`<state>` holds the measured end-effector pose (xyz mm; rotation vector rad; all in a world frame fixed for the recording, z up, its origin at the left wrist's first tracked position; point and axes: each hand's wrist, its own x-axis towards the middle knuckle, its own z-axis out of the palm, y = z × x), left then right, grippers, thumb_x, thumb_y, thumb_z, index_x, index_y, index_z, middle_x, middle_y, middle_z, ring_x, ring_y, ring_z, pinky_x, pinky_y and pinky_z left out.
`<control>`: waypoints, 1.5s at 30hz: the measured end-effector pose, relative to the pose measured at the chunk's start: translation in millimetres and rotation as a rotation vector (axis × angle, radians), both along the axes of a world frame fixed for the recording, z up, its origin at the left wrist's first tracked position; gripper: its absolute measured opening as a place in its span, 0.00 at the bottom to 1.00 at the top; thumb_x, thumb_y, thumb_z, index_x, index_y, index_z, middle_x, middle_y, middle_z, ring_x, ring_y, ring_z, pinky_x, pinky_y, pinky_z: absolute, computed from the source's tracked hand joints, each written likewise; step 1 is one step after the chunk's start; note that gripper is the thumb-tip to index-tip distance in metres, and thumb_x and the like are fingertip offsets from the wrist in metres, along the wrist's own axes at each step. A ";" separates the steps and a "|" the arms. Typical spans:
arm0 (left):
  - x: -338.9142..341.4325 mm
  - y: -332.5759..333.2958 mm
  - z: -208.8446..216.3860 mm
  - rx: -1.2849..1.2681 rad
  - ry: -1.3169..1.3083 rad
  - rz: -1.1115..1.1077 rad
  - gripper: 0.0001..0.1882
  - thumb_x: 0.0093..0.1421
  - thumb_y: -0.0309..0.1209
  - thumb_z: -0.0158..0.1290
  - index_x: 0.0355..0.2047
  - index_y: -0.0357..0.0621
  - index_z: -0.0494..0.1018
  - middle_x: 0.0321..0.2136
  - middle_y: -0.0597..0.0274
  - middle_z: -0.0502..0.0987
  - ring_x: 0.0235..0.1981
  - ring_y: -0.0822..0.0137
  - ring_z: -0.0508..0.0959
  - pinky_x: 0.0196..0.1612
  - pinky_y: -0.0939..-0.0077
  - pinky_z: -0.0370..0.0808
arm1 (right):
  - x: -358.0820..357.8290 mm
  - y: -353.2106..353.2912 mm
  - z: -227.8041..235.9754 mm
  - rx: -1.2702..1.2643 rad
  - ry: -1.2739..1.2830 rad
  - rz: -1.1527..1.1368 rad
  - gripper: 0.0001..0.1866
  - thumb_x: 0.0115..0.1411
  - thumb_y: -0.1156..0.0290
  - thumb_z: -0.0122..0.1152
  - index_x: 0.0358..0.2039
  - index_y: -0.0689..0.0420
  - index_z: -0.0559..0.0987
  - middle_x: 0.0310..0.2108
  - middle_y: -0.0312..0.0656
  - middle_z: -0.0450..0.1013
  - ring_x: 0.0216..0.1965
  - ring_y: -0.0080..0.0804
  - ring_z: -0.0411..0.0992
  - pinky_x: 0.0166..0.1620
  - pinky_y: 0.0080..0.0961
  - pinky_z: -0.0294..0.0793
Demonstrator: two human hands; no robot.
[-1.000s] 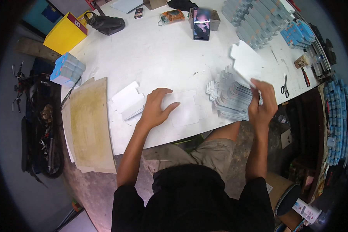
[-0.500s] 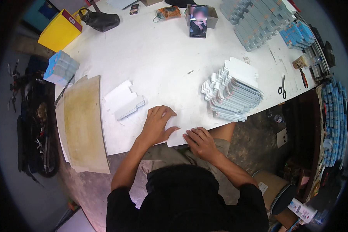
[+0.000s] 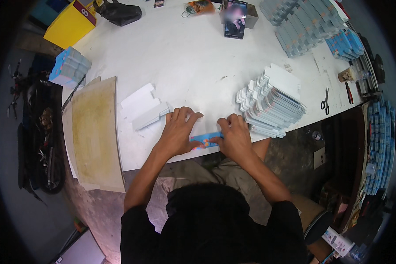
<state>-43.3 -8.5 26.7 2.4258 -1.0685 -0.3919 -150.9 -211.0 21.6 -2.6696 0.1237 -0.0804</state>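
Note:
At the table's front edge lies a thin carton blank (image 3: 208,139), white inside, with a folded-over strip showing its blue, orange-dotted printed face. My left hand (image 3: 175,131) grips its left end, fingers curled and thumb pressed on the blue strip. On its right end my right hand (image 3: 235,137) does the same, thumb on the strip and fingers bent beyond it. Much of the blank is hidden under both hands. Just left of my left hand lie a few white folded blanks (image 3: 141,105). A fanned stack of folded white-and-grey cartons (image 3: 275,103) stands right of my right hand.
A yellowed board (image 3: 94,136) covers the table's left end. Scissors (image 3: 325,102), pliers (image 3: 349,93) and a cup (image 3: 345,75) lie at the right. Farther back are a propped phone (image 3: 235,26), large grey carton stacks (image 3: 310,26), a yellow bin (image 3: 68,26) and a black bag (image 3: 119,13).
My right hand has moved up and inward over the blank. The blank's near edge has been folded over, so its blue printed side now shows. The view has shifted slightly.

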 end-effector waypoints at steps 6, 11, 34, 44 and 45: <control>1.7 -0.8 2.3 0.011 -0.059 0.012 0.56 0.38 0.46 0.81 0.67 0.50 0.68 0.59 0.50 0.68 0.62 0.45 0.67 0.61 0.49 0.65 | -12.4 8.4 -3.3 -0.059 -0.231 0.090 0.21 0.58 0.70 0.73 0.52 0.59 0.81 0.41 0.46 0.72 0.45 0.45 0.70 0.46 0.43 0.67; -24.0 20.8 14.5 -0.440 0.003 0.086 0.66 0.35 0.58 0.80 0.71 0.41 0.62 0.65 0.48 0.66 0.68 0.46 0.64 0.66 0.51 0.64 | -42.9 -26.7 28.9 0.339 -0.291 0.275 0.15 0.53 0.84 0.64 0.41 0.57 0.85 0.35 0.41 0.78 0.39 0.42 0.76 0.49 0.38 0.71; -121.7 -163.2 -35.1 -0.754 1.680 0.344 0.30 0.75 0.41 0.56 0.65 0.31 0.62 0.60 0.44 0.74 0.60 0.55 0.78 0.64 0.61 0.76 | 56.1 -296.9 36.9 0.506 0.300 -0.109 0.40 0.63 0.39 0.69 0.54 0.69 0.83 0.45 0.48 0.83 0.48 0.34 0.78 0.56 0.32 0.73; -77.3 -99.0 -24.6 -0.891 0.947 0.404 0.44 0.66 0.43 0.67 0.67 0.26 0.56 0.62 0.39 0.70 0.65 0.56 0.70 0.69 0.61 0.68 | -37.0 -164.7 18.5 0.928 0.192 -0.248 0.33 0.68 0.52 0.70 0.58 0.70 0.79 0.47 0.48 0.82 0.47 0.32 0.79 0.51 0.31 0.79; -56.5 -86.6 -20.8 -0.820 0.880 0.368 0.51 0.65 0.47 0.67 0.72 0.23 0.51 0.65 0.33 0.67 0.68 0.50 0.68 0.72 0.60 0.64 | -38.2 -142.7 17.6 0.962 0.126 -0.227 0.32 0.67 0.54 0.71 0.59 0.70 0.78 0.50 0.49 0.82 0.48 0.33 0.80 0.52 0.31 0.79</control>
